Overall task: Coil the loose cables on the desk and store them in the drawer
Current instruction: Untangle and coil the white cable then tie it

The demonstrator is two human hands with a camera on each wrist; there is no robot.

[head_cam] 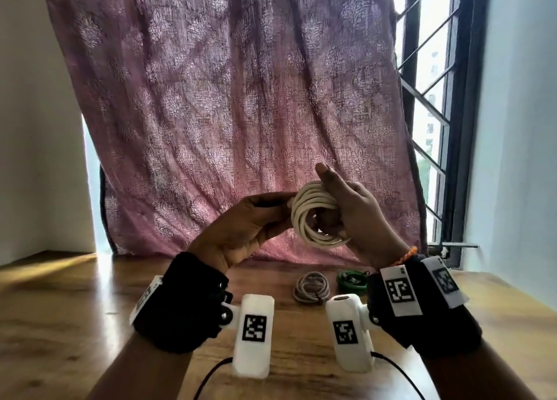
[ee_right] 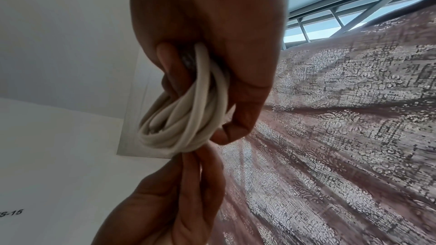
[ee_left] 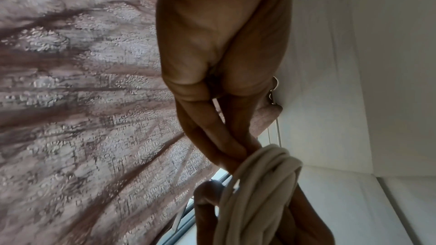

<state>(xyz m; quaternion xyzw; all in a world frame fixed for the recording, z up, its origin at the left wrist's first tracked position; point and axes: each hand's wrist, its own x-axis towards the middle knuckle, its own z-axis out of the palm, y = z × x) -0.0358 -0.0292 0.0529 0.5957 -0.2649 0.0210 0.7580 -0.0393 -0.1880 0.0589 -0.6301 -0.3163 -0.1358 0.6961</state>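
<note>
- Desk (head_cam: 90, 324) is carrying two finished coils, grey coil (head_cam: 312, 286) and green coil (head_cam: 351, 280); I'm judging coiling nearly done, storing all left, with no drawer showing.
- Curtain (head_cam: 226, 113) is hanging close behind, so I'm seeing free room mostly toward me.
- Right hand (head_cam: 358, 215) is gripping the white cable (head_cam: 313, 215) coil in the air.
- Left hand (head_cam: 250, 224) is pinching its edge.

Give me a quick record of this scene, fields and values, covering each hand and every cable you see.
left hand: fingertips pinch the coil's edge
right hand: grips white cable coil, held above the desk
grey cable coil: lies on desk
green cable coil: on desk, right of grey one
drawer: not in view
</note>
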